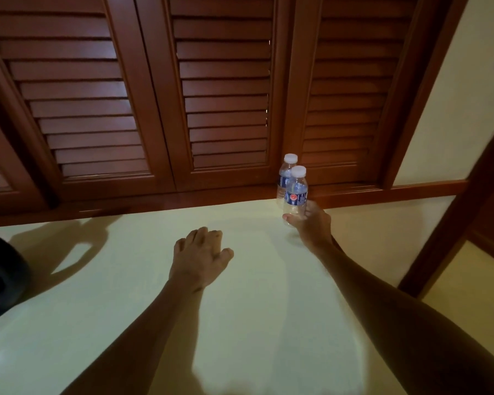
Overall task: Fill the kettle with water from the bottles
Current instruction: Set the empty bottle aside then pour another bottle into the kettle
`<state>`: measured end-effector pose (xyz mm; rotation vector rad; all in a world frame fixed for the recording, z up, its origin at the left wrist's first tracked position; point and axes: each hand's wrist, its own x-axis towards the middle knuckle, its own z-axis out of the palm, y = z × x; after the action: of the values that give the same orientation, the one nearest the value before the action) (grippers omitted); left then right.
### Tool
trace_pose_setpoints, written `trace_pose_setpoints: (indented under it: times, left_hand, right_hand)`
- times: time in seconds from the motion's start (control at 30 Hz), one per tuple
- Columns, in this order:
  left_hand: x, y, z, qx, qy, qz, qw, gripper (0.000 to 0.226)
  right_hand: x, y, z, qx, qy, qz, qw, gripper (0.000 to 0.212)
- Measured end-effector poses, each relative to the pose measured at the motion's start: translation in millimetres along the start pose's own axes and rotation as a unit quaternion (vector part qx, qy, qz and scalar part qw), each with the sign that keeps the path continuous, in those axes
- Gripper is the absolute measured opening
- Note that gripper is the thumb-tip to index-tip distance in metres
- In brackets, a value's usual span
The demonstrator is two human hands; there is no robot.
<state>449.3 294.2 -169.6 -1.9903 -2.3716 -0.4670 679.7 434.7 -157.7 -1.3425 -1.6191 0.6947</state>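
— How far along is it?

— Barely begun. On the pale cream countertop (254, 309) beneath dark louvred wooden shutters (223, 95), a black rounded object (0, 275) at the left edge may be the kettle; it's mostly cut off.

— And the bottles?

— Both still capped. The right hand (311, 223) grips the nearer clear plastic water bottle (296, 192) low down; the second bottle (285, 172) stands just behind. The left hand (200, 252) hovers loosely curled, holding nothing.
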Motion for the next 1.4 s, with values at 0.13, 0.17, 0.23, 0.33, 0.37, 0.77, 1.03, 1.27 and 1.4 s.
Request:
trace_pose_setpoints:
  times: [0.13,0.17,0.23,0.33,0.37,0.77,1.03,1.27,1.4]
  left_hand:
    - [-2.0,0.5,0.5,0.007,-0.002,0.005,1.000,0.058]
    - [-2.4,0.7,0.0,0.005,-0.003,0.004,1.000,0.060]
    - [-2.3,0.8,0.2,0.006,-0.003,0.003,1.000,0.061]
    - [-1.4,0.4,1.6,0.013,-0.002,0.004,1.000,0.054]
    - [-1.3,0.6,1.6,0.013,0.000,0.004,1.000,0.050]
    - [-1.1,-0.9,1.7,-0.007,-0.003,-0.006,1.000,0.051]
    - [-3.4,0.4,-6.2,-0.031,-0.011,-0.016,0.999,0.050]
    - [-19.1,-4.9,-19.9,-0.049,-0.077,0.018,0.996,0.062]
    - [-46.4,-33.3,-32.8,-0.091,-0.105,0.030,0.990,0.056]
  right_hand:
    - [3.4,1.6,0.7,0.007,-0.007,0.024,1.000,0.048]
    - [3.8,1.9,1.0,0.005,-0.008,0.024,1.000,0.048]
    - [4.5,3.1,1.5,-0.005,-0.016,0.019,1.000,0.048]
    - [7.6,6.7,1.7,-0.010,-0.024,0.018,0.999,0.053]
    - [8.9,7.8,1.8,-0.008,-0.025,0.020,0.999,0.055]
    - [12.0,9.2,1.8,-0.021,-0.034,0.028,0.999,0.059]
    - [-20.3,-3.2,-11.0,-0.047,-0.027,0.065,0.996,0.090]
    - [-85.4,-26.3,-15.2,-0.138,-0.151,-0.014,0.979,0.067]
    - [-124.1,-53.8,7.8,-0.144,-0.223,-0.089,0.960,0.055]
